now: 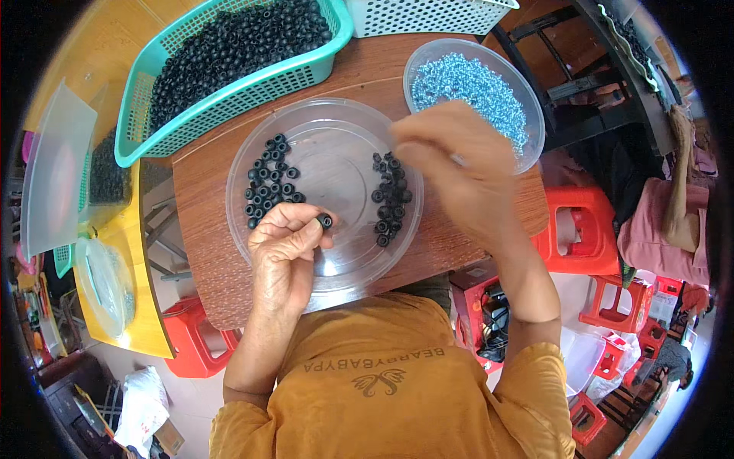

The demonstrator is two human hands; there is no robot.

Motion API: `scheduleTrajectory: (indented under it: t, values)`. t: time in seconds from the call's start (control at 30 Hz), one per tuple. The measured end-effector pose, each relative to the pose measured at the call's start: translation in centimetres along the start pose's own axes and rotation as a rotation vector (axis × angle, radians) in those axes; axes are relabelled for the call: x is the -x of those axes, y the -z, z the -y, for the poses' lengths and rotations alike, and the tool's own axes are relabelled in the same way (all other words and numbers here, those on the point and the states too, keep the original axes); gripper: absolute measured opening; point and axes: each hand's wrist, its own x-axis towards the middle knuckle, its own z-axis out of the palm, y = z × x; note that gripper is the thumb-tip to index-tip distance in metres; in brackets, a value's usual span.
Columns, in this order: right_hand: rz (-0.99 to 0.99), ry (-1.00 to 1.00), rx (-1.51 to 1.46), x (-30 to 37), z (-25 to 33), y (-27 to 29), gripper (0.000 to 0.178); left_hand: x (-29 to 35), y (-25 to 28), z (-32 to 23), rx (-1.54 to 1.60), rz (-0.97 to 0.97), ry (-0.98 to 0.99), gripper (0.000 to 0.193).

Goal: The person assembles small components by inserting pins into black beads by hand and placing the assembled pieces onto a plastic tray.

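Near the frame's centre, the left hand (284,243) pinches one black bead (326,221) over the clear tray (329,164); a loosened pinch could drop it, being small and round. Toward the upper right, the right hand (462,172) is blurred, so I cannot tell its grip; a hasty sweep could tip the bowl (535,109) and spill its blue beads (466,84).

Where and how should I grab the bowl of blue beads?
Probably pinch the bowl's rim on its right side, coming from above right: the round edge shows bare there, while the blurred right hand hides part of the near edge.
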Motion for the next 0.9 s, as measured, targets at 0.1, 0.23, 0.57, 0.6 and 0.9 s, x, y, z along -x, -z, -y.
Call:
scheduleTrajectory:
  t: [0.1,0.23,0.57,0.6,0.9]
  values:
    - [0.159,0.099,0.181,1.2,-2.7,-2.9,0.015,-0.2,-0.1,0.1,0.019,0.034,0.002,0.011]
    - [0.319,0.257,0.437,0.6,-3.1,-4.1,0.008,-0.3,-0.1,0.2,0.026,0.029,0.009,0.011]
    - [0.525,0.365,0.611,0.5,-3.9,-6.3,0.007,-0.4,0.3,0.3,0.031,0.028,0.032,0.011]
    - [0.489,0.363,0.573,0.5,-4.0,-6.2,0.007,-0.4,0.3,0.3,0.033,0.018,0.039,0.012]
    - [0.214,-0.211,-0.323,1.2,-0.1,-4.8,0.012,-0.6,0.4,0.4,0.056,-0.044,0.056,0.013]
